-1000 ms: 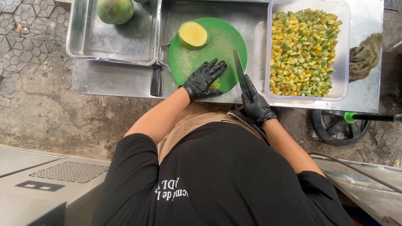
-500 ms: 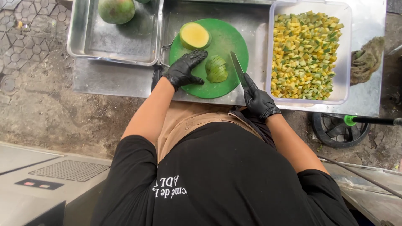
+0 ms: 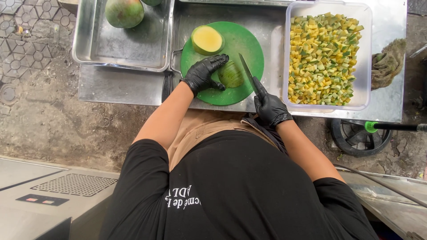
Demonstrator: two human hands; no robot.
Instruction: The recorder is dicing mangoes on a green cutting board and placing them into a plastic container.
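At frame centre, the gloved left hand (image 3: 203,74) has closed back against the sliced mango (image 3: 231,74); the right hand (image 3: 268,106), gripping the knife (image 3: 247,71), has edged nearer, so cutting looks imminent.

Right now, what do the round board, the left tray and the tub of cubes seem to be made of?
Board: probably plastic, matte green, faintly scuffed. Tray: metal, likely stainless steel, with a brushed grey sheen and reflections. Tub: translucent whitish plastic; the cubes show faintly through its wall.
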